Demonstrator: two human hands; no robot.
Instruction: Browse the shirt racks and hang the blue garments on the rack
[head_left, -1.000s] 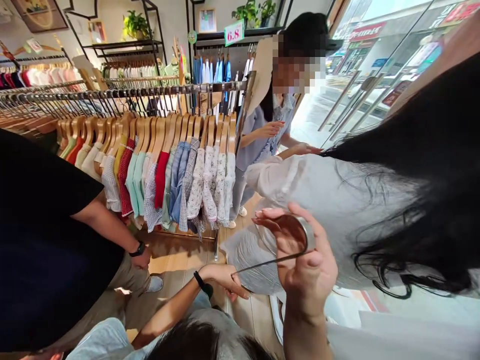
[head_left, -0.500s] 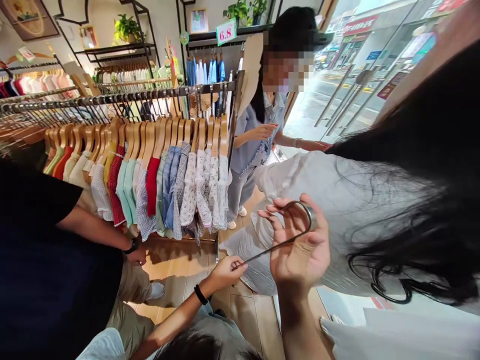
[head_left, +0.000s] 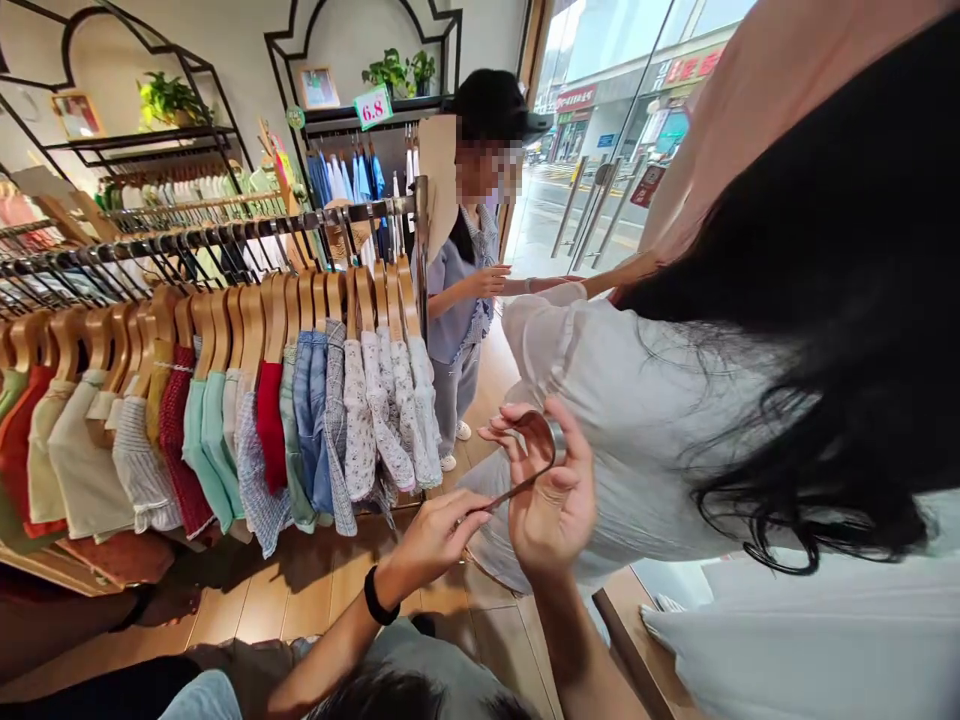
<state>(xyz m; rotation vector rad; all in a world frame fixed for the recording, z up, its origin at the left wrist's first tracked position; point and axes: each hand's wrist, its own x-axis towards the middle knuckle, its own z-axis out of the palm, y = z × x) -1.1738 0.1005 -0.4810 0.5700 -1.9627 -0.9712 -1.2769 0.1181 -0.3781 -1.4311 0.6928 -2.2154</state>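
Observation:
A thin, flat dark strap stretches between my hands, with one end curled into a loop. My left hand, with a black band at the wrist, pinches the strap's lower part between thumb and fingers. My right hand is raised palm toward me, holding the looped end, which curves around inside its bent fingers. The strap's far end is hidden in my left hand. Just beyond my right hand is the back of a person in a white top, with long dark hair.
On the left, a clothes rack carries many small garments on wooden hangers. A person in a black cap stands beyond its end, near the glass door. White fabric lies at lower right. Another person's forearm shows at lower left.
My left hand has come closer to my right, so less strap shows between them. The view has shifted, and the dark-clothed person at left is mostly out of sight.

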